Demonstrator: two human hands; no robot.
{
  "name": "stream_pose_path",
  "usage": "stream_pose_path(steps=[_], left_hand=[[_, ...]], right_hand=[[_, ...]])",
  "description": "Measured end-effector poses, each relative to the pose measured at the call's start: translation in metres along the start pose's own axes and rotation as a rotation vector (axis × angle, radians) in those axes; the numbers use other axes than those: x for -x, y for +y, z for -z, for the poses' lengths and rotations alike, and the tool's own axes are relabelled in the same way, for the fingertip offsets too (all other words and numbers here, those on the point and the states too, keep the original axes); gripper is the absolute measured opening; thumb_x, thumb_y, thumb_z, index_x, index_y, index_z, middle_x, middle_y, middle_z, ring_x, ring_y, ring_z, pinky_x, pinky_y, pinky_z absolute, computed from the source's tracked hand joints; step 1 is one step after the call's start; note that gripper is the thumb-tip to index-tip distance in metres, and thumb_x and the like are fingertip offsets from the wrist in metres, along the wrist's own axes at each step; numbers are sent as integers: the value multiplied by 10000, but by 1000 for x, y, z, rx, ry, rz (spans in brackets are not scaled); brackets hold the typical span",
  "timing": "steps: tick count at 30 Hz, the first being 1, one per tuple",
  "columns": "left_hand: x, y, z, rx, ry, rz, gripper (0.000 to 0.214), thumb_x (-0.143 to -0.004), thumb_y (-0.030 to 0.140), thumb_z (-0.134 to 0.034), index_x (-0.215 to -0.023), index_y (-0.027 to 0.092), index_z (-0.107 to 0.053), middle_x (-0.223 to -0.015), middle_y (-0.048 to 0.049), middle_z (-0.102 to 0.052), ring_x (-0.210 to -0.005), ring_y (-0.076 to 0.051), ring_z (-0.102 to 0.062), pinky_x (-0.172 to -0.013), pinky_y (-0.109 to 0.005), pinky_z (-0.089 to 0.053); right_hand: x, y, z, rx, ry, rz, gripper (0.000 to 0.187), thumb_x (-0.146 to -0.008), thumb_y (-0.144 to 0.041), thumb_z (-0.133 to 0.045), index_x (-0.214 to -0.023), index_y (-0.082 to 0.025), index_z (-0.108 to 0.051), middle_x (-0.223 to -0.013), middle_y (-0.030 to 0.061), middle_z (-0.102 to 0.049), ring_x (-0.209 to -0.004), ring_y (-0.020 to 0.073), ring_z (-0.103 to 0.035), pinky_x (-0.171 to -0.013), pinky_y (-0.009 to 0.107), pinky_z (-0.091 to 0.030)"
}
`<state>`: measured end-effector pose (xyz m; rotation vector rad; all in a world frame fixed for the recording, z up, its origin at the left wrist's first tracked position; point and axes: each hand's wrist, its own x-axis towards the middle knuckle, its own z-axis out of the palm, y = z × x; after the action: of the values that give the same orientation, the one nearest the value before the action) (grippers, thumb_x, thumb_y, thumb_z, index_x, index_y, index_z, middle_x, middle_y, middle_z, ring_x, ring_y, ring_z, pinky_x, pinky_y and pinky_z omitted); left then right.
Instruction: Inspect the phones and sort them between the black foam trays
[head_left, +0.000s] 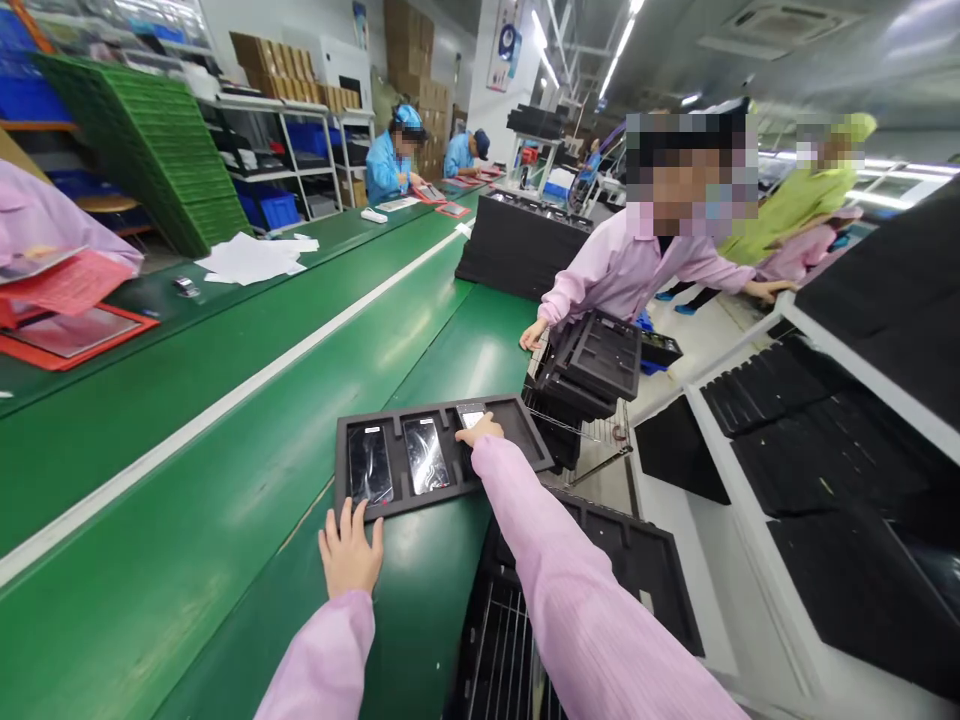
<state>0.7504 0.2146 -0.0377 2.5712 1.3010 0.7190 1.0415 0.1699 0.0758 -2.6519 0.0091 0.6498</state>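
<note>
A black foam tray (525,425) with several slots lies on the green conveyor belt (247,430). Two slots at its left hold glossy dark phones (370,463), and a third phone (472,412) sits under my right hand (478,429). That hand rests on the third phone with its fingers curled down. My left hand (349,550) lies flat on the belt, fingers spread, its fingertips touching the tray's near edge.
A person in a pink coat leans over a stack of black trays (592,365) just past my tray. More black trays (637,570) sit in a wire rack below my right arm. White shelves (817,440) with black foam stand at the right. Red trays (75,330) and papers (251,258) lie across the belt.
</note>
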Motion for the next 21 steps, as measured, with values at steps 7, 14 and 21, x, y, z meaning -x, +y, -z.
stream_pose_path(steps=[7, 14, 21], left_hand=[[-1, -2, -2, -26, -9, 2, 440, -965, 328, -451, -1362, 163, -540, -1473, -125, -482, -1429, -362, -304, -1151, -582, -281], [-2, 1, 2, -48, 3, -5, 432, -981, 346, -429, -1341, 142, -554, -1459, -129, -497, -1400, -376, -347, -1138, -575, -291], [-2, 0, 1, -58, 1, -6, 434, -978, 350, -435, -1351, 153, -541, -1462, -122, -495, -1413, -365, -329, -1147, -563, -284]], right_hand=[[-17, -5, -22, 143, 54, 49, 597, -886, -455, -622, -1378, -181, -424, -1337, 131, -481, -1180, 294, -505, -974, 498, -434], [-44, 9, 4, 76, -36, 146, 524, -898, -481, -607, -1295, -157, -499, -1179, 103, -595, -991, 218, -612, -864, 410, -511], [-69, 22, 43, 147, 183, 65, 1016, -549, -359, -868, -1380, -135, -329, -1359, 253, -440, -1260, 390, -452, -990, 517, -382]])
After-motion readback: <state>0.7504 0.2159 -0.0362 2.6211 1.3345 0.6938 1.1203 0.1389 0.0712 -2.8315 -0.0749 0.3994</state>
